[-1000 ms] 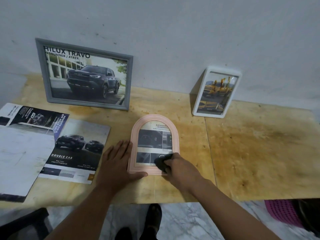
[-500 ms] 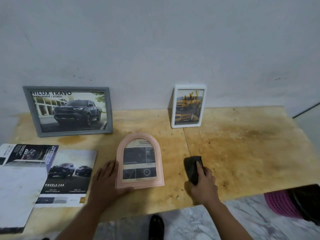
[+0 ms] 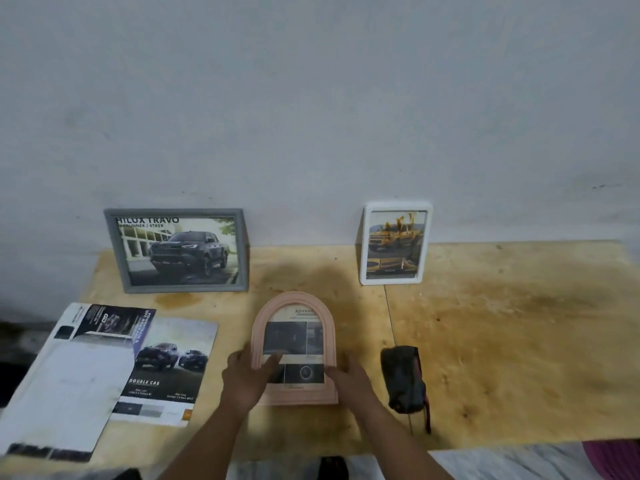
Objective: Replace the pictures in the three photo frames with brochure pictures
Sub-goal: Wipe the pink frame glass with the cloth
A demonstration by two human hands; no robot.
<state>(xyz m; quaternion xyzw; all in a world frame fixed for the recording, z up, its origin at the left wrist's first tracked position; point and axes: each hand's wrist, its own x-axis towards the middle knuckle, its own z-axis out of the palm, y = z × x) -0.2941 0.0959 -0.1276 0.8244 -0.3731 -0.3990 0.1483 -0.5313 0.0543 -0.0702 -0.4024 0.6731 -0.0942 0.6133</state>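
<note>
A pink arched photo frame (image 3: 294, 306) with a dark brochure picture is at the table's front middle, held from both sides. My left hand (image 3: 247, 375) grips its left edge, thumb lying across the glass. My right hand (image 3: 349, 377) grips its lower right edge. A grey frame (image 3: 176, 251) showing a dark pickup leans on the wall at the back left. A white frame (image 3: 394, 243) with a yellow truck picture leans on the wall at the back right.
Car brochures (image 3: 166, 368) and a white sheet (image 3: 65, 386) lie at the table's front left. A dark cloth pouch (image 3: 403, 379) lies just right of my right hand. The wooden table (image 3: 502, 341) meets the wall behind and ends close to me.
My right hand left the dark pouch on the table and moved left to the pink frame's right edge. My left hand shifted from flat beside the frame to gripping it.
</note>
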